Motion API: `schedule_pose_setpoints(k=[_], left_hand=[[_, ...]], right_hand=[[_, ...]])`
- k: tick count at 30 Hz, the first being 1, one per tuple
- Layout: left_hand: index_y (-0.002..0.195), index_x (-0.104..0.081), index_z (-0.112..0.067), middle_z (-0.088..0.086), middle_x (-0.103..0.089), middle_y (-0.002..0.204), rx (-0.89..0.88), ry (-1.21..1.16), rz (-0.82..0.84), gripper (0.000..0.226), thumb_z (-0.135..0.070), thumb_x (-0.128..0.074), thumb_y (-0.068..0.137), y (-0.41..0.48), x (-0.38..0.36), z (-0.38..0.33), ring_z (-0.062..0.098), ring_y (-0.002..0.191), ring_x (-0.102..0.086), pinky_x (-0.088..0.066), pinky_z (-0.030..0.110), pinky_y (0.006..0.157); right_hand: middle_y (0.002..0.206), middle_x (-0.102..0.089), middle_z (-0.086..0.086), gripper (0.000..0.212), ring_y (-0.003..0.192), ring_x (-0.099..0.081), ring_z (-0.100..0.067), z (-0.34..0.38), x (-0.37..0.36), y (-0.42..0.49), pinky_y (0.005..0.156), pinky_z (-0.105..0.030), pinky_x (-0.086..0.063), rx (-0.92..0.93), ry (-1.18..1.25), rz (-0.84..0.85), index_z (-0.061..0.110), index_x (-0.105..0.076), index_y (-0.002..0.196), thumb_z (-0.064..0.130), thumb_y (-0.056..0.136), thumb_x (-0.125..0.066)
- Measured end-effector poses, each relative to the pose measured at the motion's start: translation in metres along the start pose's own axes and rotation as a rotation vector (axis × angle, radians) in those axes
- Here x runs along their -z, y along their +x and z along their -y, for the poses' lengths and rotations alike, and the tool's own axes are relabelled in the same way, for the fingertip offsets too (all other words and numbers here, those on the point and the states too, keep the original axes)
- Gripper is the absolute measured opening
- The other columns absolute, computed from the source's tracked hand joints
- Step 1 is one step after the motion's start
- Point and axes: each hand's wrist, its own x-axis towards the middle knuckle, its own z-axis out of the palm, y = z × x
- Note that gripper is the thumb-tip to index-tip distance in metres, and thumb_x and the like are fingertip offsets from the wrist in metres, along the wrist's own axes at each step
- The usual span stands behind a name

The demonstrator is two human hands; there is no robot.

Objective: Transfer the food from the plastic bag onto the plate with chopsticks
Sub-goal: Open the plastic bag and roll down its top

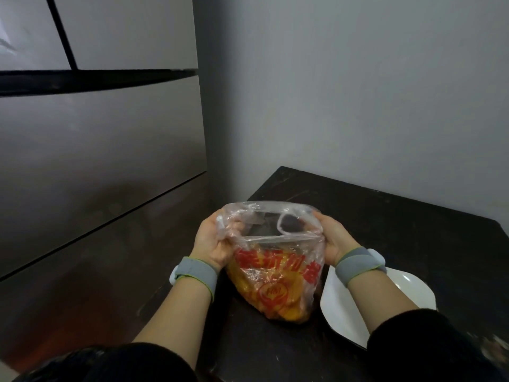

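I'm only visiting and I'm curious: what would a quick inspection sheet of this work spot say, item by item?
Surface: dark table, scuffed, set against the wall.
Job's things: clear plastic bag with red print stands on the table, with orange-yellow food inside. A white plate lies beside it on its right. No chopsticks seen.
Clutter: nothing seen.
Grippers: left hand grips the bag's left rim and right hand grips its right rim, holding the mouth open. Each wrist wears a grey wristband.
Cables: nothing seen.
Surroundings: grey wall behind; tall panelled unit to the left.
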Motion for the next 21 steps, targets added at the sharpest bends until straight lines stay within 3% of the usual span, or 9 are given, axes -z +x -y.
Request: schedule_pose_setpoints(k=[4, 9, 11, 13, 15, 17, 19, 21], left_hand=[[0.048, -0.041, -0.010, 0.000, -0.034, 0.041, -0.148, 0.080, -0.307, 0.029, -0.005, -0.041, 0.076, 0.009, 0.006, 0.000, 0.009, 0.025, -0.031, -0.023, 0.011, 0.026], [0.044, -0.051, -0.004, 0.008, -0.049, 0.048, -0.100, 0.353, -0.364, 0.040, -0.003, -0.032, 0.079, -0.004, 0.008, 0.002, 0.015, 0.036, -0.049, -0.044, 0.016, 0.040], [0.057, -0.048, -0.006, 0.008, -0.049, 0.051, -0.078, 0.446, -0.374, 0.018, -0.004, -0.036, 0.071, -0.006, 0.009, -0.002, 0.017, 0.040, -0.050, -0.045, 0.019, 0.044], [0.058, -0.043, -0.013, 0.006, -0.044, 0.059, -0.125, 0.682, -0.436, 0.007, -0.008, -0.045, 0.063, -0.006, 0.014, -0.009, 0.020, 0.048, -0.046, -0.041, 0.025, 0.049], [0.061, -0.052, -0.014, 0.005, -0.049, 0.067, -0.302, 1.038, -0.534, 0.008, -0.011, -0.052, 0.069, -0.006, 0.018, -0.017, 0.022, 0.063, -0.050, -0.041, 0.030, 0.059], [0.084, -0.065, -0.016, 0.003, -0.061, 0.086, -0.528, 1.350, -0.629, 0.010, -0.016, -0.057, 0.079, -0.012, 0.015, -0.020, 0.022, 0.085, -0.056, -0.046, 0.030, 0.076], [0.100, -0.067, -0.016, 0.004, -0.064, 0.098, -0.755, 1.555, -0.703, 0.018, -0.018, -0.058, 0.084, -0.026, 0.003, -0.020, 0.022, 0.094, -0.058, -0.046, 0.031, 0.086], [0.092, -0.068, -0.016, 0.004, -0.065, 0.093, -0.970, 1.655, -0.645, 0.013, -0.017, -0.058, 0.084, -0.040, -0.008, -0.014, 0.021, 0.088, -0.060, -0.048, 0.033, 0.082]], right_hand=[[0.082, -0.071, -0.016, 0.033, 0.075, -0.067, -0.029, 0.000, 0.003, 0.004, 0.078, -0.042, -0.055, -0.048, 0.030, 0.112, 0.003, -0.074, 0.094, 0.024, 0.096, -0.048], [0.073, -0.069, -0.011, 0.025, 0.063, -0.068, -0.024, 0.001, 0.009, 0.001, 0.067, -0.039, -0.055, -0.028, -0.102, 0.030, 0.007, -0.066, 0.094, 0.018, 0.096, -0.044], [0.077, -0.069, -0.010, 0.022, 0.069, -0.067, -0.024, 0.003, 0.013, 0.000, 0.069, -0.039, -0.054, 0.021, -0.170, -0.030, 0.007, -0.065, 0.099, 0.020, 0.095, -0.047], [0.089, -0.069, -0.012, 0.024, 0.081, -0.067, -0.026, 0.005, 0.016, -0.007, 0.071, -0.038, -0.056, 0.094, -0.285, -0.129, 0.008, -0.062, 0.108, 0.023, 0.092, -0.053], [0.090, -0.067, -0.014, 0.026, 0.081, -0.065, -0.027, 0.009, 0.018, -0.009, 0.064, -0.033, -0.054, 0.182, -0.430, -0.229, 0.007, -0.060, 0.106, 0.025, 0.088, -0.058], [0.084, -0.064, -0.015, 0.019, 0.072, -0.060, -0.027, 0.013, 0.019, -0.016, 0.063, -0.033, -0.051, 0.303, -0.548, -0.298, 0.007, -0.062, 0.091, 0.024, 0.083, -0.061], [0.086, -0.068, -0.012, 0.016, 0.077, -0.063, -0.028, 0.016, 0.020, -0.026, 0.075, -0.042, -0.056, 0.484, -0.670, -0.392, 0.010, -0.065, 0.086, 0.024, 0.078, -0.064], [0.092, -0.068, -0.007, 0.015, 0.089, -0.064, -0.027, 0.016, 0.015, -0.044, 0.086, -0.043, -0.054, 0.673, -0.786, -0.430, 0.014, -0.068, 0.093, 0.018, 0.080, -0.064]])
